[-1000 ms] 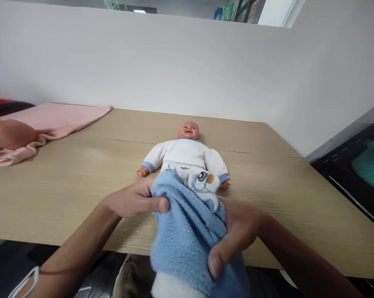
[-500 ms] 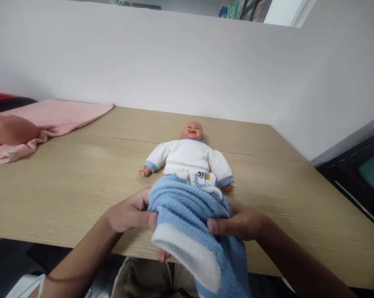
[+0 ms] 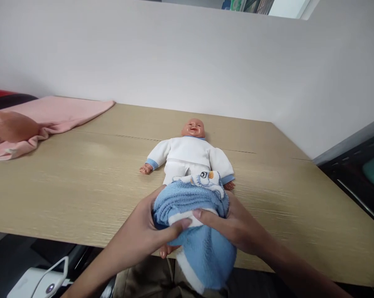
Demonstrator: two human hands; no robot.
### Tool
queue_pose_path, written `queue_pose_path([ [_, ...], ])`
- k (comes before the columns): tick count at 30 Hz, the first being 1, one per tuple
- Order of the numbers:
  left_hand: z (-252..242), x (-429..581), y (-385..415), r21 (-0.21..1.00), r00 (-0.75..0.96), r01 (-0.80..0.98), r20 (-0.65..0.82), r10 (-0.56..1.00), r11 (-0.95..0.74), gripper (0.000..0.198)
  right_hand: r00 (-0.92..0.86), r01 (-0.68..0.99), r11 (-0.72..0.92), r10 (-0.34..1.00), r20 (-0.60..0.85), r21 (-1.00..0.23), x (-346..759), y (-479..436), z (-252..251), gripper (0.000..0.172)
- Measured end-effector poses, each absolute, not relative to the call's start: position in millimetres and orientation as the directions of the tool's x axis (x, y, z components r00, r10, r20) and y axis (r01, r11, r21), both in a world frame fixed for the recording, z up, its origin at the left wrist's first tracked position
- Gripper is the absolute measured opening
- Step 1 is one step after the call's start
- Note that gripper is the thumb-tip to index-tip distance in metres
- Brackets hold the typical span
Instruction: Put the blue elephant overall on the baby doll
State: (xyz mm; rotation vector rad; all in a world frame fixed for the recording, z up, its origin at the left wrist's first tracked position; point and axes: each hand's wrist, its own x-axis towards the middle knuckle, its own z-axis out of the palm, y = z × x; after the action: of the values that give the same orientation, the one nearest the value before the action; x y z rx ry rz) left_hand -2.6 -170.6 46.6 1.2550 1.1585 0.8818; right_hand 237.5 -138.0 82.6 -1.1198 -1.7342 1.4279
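A pair of fluffy blue baby pants with white cuffs and a bear patch is bunched up between my hands. My left hand grips the gathered fabric from the left, its thumb on the white cuff. On the other side, my right hand holds the same bunch, its thumb also on the cuff. One blue leg hangs loose below them toward my lap. Just beyond, a baby doll in a white top with blue cuffs lies on its back. The pants hide most of its legs; a foot shows beneath.
The wooden table reaches back to a pale wall. At left, another doll's head rests on a pink cloth. A black rack stands right, and a white device is below the table edge.
My hands have gathered the pants leg up into a tighter bunch, bringing the white cuff up between my thumbs. More of the doll's white pants shows at the waist.
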Motion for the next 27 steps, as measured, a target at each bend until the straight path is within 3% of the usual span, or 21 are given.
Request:
queue_pose_path([
  [2, 46, 4, -174, 0.985, 0.059, 0.160, -0.075, 0.995, 0.064, 0.046, -0.468, 0.306, 0.165, 0.884, 0.003, -0.938, 233, -145, 87, 0.020],
  [5, 43, 5, -178, 0.971, -0.058, 0.239, 0.019, 0.998, -0.005, 0.045, -0.531, 0.436, 0.273, 0.847, 0.000, -0.858, 230, -151, 94, 0.016],
  [10, 34, -11, -193, 0.930, 0.059, 0.361, -0.094, 0.994, 0.067, 0.049, -0.579, 0.501, 0.266, 0.810, -0.091, -0.824, 227, -150, 95, 0.009],
  [16, 10, -16, -194, 0.929, 0.122, 0.363, -0.125, 0.985, 0.073, 0.040, -0.465, 0.686, 0.230, 0.868, -0.172, -0.690, 216, -145, 74, 0.006],
  [22, -2, -11, -179, 0.956, 0.094, 0.279, -0.116, 0.989, 0.086, 0.051, -0.459, 0.619, 0.322, 0.889, 0.003, -0.717, 217, -136, 55, 0.008],
  [27, -6, -8, -168, 0.960, 0.078, 0.271, -0.094, 0.992, 0.070, 0.051, -0.417, 0.647, 0.313, 0.909, 0.021, -0.695, 221, -127, 43, 0.005],
])
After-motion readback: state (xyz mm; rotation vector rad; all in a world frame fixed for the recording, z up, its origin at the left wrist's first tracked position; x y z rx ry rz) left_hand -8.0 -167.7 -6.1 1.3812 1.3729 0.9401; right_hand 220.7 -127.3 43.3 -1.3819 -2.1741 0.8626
